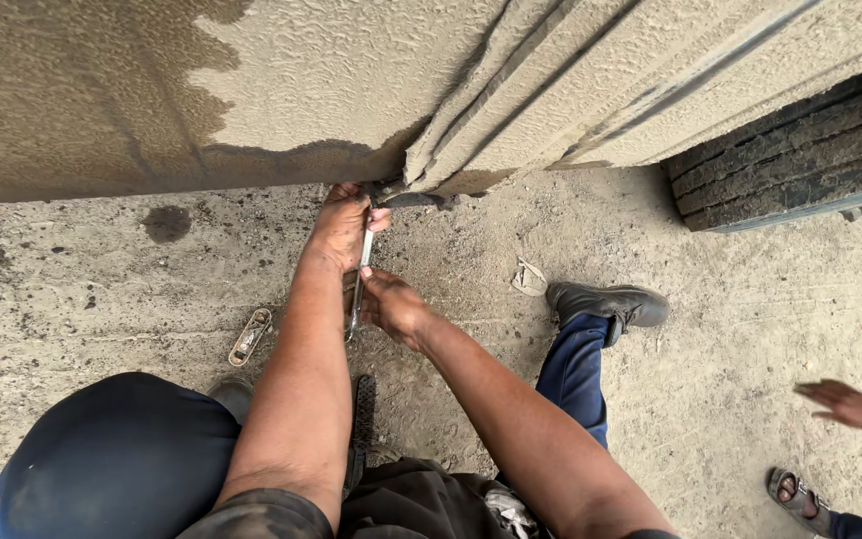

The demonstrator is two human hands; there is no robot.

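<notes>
Left hand clenched on the upper end of a metal wrench, right at the lower edge of the mud-caked vehicle panel. Right hand grasps the wrench's lower shank, at 5 o'clock from the left. The wrench runs near vertical; its head is hidden under the panel edge, so the fitting cannot be seen. Judged mid-turn: tool engaged, nothing visibly freed yet.

At 8 o'clock, a 2nd wrench lies on the dirt ground. At 2 o'clock, a tyre. At 4 o'clock, another person's hand.
</notes>
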